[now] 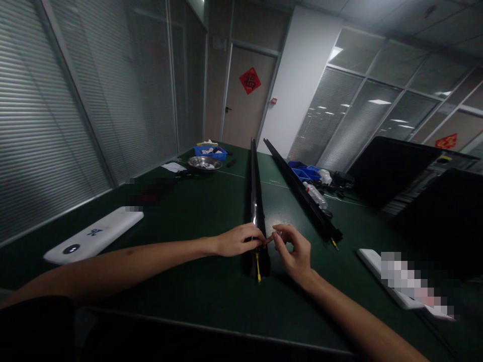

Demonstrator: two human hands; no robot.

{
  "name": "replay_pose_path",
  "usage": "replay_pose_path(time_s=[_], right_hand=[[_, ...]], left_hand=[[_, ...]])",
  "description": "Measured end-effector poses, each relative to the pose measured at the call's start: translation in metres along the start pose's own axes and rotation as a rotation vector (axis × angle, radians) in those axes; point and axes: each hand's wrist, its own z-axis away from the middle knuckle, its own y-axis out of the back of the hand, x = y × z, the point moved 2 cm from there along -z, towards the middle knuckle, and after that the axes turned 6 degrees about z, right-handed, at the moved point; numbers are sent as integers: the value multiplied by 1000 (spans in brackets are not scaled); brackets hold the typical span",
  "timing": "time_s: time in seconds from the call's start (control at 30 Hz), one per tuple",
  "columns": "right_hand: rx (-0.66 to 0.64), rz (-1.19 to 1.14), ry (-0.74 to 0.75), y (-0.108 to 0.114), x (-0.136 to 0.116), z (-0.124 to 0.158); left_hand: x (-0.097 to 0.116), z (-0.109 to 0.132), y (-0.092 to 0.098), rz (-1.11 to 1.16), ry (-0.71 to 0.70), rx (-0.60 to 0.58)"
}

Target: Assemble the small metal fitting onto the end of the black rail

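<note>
Left hand (237, 241): on the near end of 1 black bar (255, 193), lying on the green table (204, 211); grip cannot be determined. Right hand (297, 254): beside the bar, grip pinched narrow, contents unclear.

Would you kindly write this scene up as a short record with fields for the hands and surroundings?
Left hand: on the near part of a long black bar
Right hand: beside the bar, pinched; anything held is too small to tell
Bar's near end: yellow lead
To the right: second black bar, plastic bottle
Far left: metal bowl, blue tray
Surface: green table
</note>
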Motion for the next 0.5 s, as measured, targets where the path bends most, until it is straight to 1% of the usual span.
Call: replay_pose_path(time_s=[0.07, 0.13, 0.2, 0.23, 0.3, 0.33, 0.37, 0.4, 0.43, 0.47, 0.5], right_hand=[[-3, -3, 5, -1, -1, -1], [9, 3, 14, -1, -2, -1], [24, 25, 24, -1, -3, -3], [30, 38, 25, -1, -3, -3], [36, 52, 24, -1, -2, -4], [34, 49, 25, -1, -2, -5], [34, 43, 21, -1, -1, -5], [38, 36, 19, -1, 0, -6], [45, 32, 14, 0, 0, -6], [58, 35, 7, 0, 1, -6], [67, 41, 0, 1, 2, -5]], left_hand=[[0, 0, -1, 0, -12, 1], [2, 1, 0, -12, -20, 26], [9, 1, 5, -46, -28, 109], [17, 1, 8, -64, -38, 172], [40, 0, 13, -68, -87, 292], [54, -1, 13, -37, -118, 307], [70, -3, 9, 12, -156, 287], [86, -6, 2, 79, -176, 214], [100, -9, -9, 148, -183, 79], [114, -12, -23, 177, -209, -90], [123, -14, -39, 155, -216, -251]])
